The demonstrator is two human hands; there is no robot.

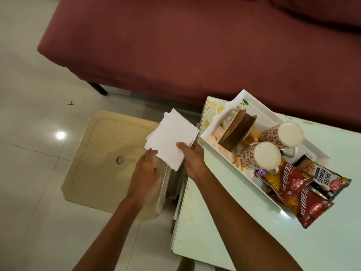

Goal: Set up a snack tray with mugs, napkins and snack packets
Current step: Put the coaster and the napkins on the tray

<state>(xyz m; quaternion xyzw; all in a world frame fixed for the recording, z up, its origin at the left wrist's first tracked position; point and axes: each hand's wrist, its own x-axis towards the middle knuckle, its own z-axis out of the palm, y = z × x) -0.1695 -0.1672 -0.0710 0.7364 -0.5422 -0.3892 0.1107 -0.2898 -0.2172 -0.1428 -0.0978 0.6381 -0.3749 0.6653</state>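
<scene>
A: Step in hand?
B: Napkins, I'm judging. The table (214, 222), lower right, is carrying the tray (237, 97); mugs (281, 135) and snack packets (293, 184) are sitting inside.
A: Hands?
B: The right hand (193, 159) is pinching the napkins (172, 137) at frame centre, left of the tray. The left hand (144, 173) is touching their corner, fingers straight. Next I'm expecting a carry rightward into the tray.

This looks like a living room in a home: a long maroon upholstered sofa (175, 45) on a dark leg (98, 89) runs across the back, standing on a glossy white tiled floor (29, 94). Before it are a pale-green table (224, 222), stained along its edges, and a beige plastic stool (101, 153). The table bears a white serving tray (240, 94) with 2 flowered mugs (281, 135) and shop-bought snack packets (304, 192) — ordinary household fare.
</scene>
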